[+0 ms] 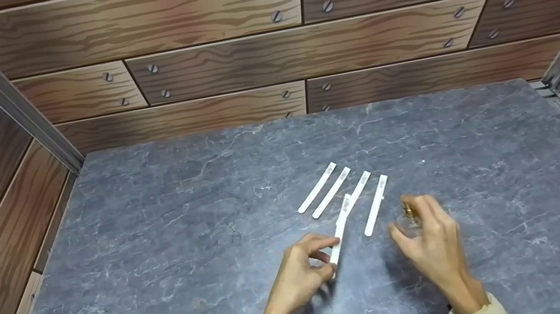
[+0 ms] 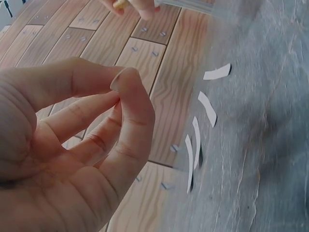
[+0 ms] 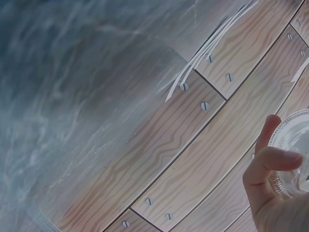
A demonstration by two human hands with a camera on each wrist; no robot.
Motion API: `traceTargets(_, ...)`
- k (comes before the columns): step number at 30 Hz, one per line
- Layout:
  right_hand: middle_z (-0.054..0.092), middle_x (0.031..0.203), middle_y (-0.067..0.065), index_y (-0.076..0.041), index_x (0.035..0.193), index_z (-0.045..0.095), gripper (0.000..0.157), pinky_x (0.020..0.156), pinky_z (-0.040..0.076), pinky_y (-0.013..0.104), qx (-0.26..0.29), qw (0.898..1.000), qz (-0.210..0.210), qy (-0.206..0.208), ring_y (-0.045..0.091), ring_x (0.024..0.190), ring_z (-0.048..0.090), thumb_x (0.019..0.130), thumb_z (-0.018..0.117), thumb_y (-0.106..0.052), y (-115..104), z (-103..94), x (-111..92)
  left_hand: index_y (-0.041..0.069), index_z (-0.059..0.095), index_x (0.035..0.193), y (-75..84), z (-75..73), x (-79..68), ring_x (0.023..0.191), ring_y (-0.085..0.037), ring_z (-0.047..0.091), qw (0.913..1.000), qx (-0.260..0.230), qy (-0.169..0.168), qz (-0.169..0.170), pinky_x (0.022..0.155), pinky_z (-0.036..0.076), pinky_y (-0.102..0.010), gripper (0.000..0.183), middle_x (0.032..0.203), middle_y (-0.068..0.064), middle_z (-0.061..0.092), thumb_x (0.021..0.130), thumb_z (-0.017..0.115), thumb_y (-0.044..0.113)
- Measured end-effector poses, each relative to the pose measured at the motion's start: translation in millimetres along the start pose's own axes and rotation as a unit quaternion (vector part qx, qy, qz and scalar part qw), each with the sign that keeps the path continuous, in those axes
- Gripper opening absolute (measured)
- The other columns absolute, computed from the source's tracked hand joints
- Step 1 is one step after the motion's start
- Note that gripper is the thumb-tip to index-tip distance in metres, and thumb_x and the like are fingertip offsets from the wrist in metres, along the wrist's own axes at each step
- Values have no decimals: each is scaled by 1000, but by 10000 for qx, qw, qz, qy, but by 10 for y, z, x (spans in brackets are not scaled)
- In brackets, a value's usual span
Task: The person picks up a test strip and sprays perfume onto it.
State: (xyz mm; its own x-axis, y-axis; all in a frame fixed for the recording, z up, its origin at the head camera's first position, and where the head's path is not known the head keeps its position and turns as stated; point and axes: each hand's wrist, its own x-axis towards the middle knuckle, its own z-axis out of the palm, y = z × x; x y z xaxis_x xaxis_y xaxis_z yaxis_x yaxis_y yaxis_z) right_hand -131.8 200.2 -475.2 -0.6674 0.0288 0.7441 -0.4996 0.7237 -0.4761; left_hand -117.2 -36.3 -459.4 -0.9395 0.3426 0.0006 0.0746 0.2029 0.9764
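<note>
My left hand (image 1: 299, 273) pinches the lower end of a white paper test strip (image 1: 340, 229) between thumb and fingers. The strip's printed far end overlaps another strip (image 1: 362, 184) in the head view. In my right hand (image 1: 434, 245), just right of the strips, is a clear glass perfume bottle (image 3: 289, 135) with a gold spray top (image 1: 409, 209). Its round, ridged base shows in the right wrist view; fingers cover much of the rest. Several similar strips (image 1: 317, 187) lie slanted side by side on the table, the rightmost strip (image 1: 376, 205) nearest the bottle.
The grey marble-patterned tabletop (image 1: 158, 245) extends around both hands. Wood-print panels (image 1: 219, 65) stand behind it and at both sides, with metal corner posts (image 1: 1, 90) left and right.
</note>
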Motion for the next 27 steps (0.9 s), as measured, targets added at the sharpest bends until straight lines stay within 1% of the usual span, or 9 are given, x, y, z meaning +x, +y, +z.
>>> traceTargets(6, 62, 82, 10, 4, 103, 65, 45, 55, 53, 45, -34, 9999, -125, -20, 28, 64, 62, 63, 83, 1, 7, 7, 7, -3, 70, 123, 27, 26, 6, 94, -17, 63, 9999, 106, -96, 6, 68, 57, -23, 45, 118, -3, 66, 80, 65, -15)
traceTargets(8, 61, 82, 10, 4, 103, 65, 44, 54, 53, 44, -36, 9998, -176, -32, 28, 64, 61, 63, 83, 0, 9, 10, 8, -3, 70, 123, 33, 32, 4, 94, -17, 62, 9999, 73, -103, -19, 68, 57, -23, 45, 117, -3, 65, 80, 65, -15)
traceTargets(14, 60, 81, 11, 5, 102, 63, 44, 52, 54, 45, -55, 9995, -298, 18, 29, 63, 61, 63, 83, 0, 5, 7, 8, -3, 71, 123, 50, 47, -8, 95, -17, 62, 9999, 51, -106, -72, 66, 57, -23, 45, 116, -2, 65, 80, 65, -16)
traceTargets(19, 60, 81, 12, 6, 102, 63, 43, 52, 55, 46, -45, 9996, -273, 88, 31, 64, 63, 63, 83, 1, -1, -1, 8, -3, 70, 123, 59, 43, -15, 95, -18, 62, 9999, 43, -122, -69, 67, 57, -23, 45, 118, -3, 65, 80, 64, -16)
traceTargets(27, 61, 82, 13, 5, 100, 63, 42, 52, 55, 49, -117, 9998, -176, 6, 32, 63, 64, 64, 83, 0, -4, -6, 4, -4, 70, 123, 55, 52, -15, 94, -17, 62, 9999, 4, -135, -19, 65, 57, -22, 47, 117, -3, 64, 79, 62, -17)
